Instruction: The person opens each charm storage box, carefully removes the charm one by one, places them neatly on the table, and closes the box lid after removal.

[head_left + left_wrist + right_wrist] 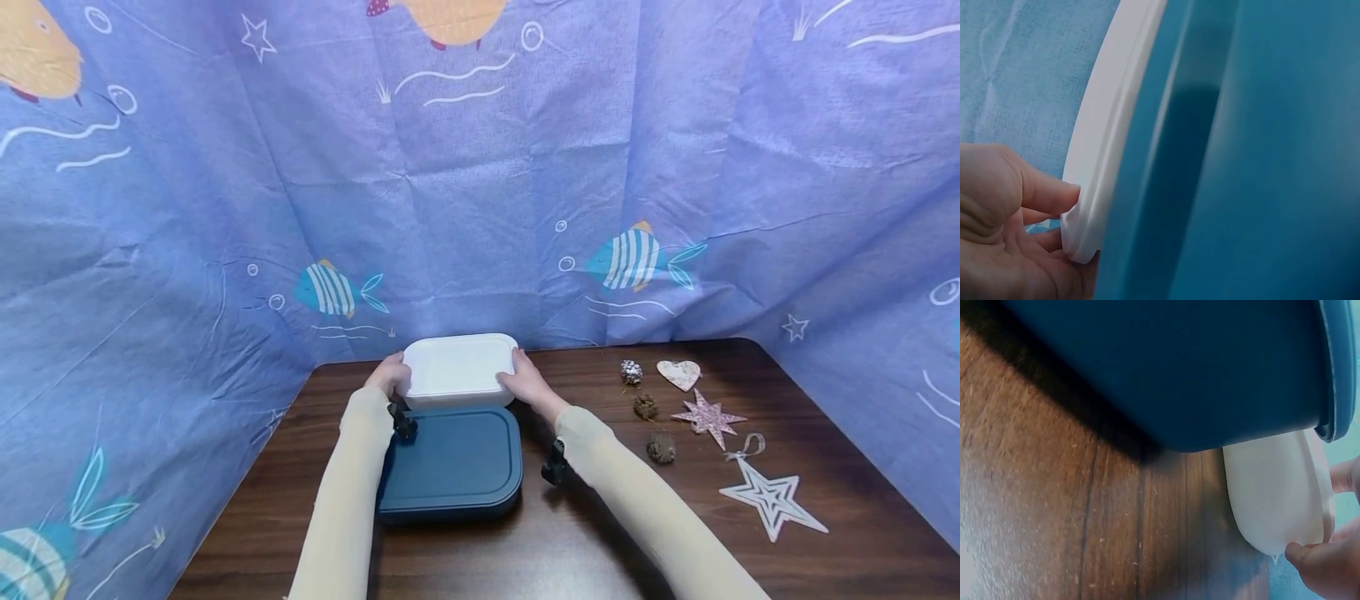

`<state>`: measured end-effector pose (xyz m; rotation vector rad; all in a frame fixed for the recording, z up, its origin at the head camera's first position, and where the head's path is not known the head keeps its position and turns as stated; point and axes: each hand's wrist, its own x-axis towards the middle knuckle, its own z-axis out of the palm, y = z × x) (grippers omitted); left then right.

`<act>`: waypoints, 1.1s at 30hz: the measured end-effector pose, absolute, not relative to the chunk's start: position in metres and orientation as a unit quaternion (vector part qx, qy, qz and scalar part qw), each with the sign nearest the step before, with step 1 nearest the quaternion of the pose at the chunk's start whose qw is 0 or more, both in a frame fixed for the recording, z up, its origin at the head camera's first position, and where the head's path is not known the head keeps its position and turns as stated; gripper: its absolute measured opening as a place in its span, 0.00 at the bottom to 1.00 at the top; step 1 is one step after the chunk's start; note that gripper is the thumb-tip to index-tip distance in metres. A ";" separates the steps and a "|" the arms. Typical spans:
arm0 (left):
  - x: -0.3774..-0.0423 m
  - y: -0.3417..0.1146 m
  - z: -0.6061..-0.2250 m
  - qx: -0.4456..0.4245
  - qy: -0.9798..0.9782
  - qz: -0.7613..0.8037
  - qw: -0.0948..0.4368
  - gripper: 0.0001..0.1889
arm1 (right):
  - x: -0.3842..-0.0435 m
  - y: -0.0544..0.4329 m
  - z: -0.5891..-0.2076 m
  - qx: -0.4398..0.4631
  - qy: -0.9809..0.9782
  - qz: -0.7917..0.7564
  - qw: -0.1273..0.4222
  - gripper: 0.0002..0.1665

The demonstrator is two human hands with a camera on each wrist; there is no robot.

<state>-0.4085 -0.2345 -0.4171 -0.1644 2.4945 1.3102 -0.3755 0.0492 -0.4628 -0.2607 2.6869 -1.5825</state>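
Note:
A white rounded rectangular container with a lid (459,365) stands at the back of the table, between both hands. My left hand (389,375) grips its left end, the thumb (1054,194) on the lid's rim and the other fingers underneath. At its right end my right hand (528,383) holds the container, with the thumb (1300,553) against the side wall and other fingers at the lid. A dark blue lidded container (453,460) lies directly in front of the white one, between the forearms. Neither hand touches the blue container.
On the right of the brown wooden table (585,533) lie a white heart (678,374), a pink glitter star (709,417), a white star (770,497) and several small cones, one a frosted cone (631,372). A blue fish-patterned curtain (480,183) hangs right behind the table.

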 end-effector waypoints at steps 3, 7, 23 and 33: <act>-0.409 -0.235 -0.417 -0.050 0.869 0.464 0.165 0.48 | -0.374 0.051 -0.464 -0.081 0.856 -0.511 0.007 0.44; -0.408 -0.236 -0.416 -0.048 0.875 0.454 0.161 0.47 | -0.372 0.054 -0.464 -0.086 0.852 -0.516 0.008 0.44; -0.400 -0.237 -0.409 -0.024 0.890 0.423 0.167 0.48 | -0.371 0.056 -0.468 -0.093 0.852 -0.515 0.010 0.45; -0.382 -0.258 -0.398 0.021 0.884 0.413 0.219 0.38 | -0.368 0.055 -0.468 -0.103 0.848 -0.518 0.033 0.47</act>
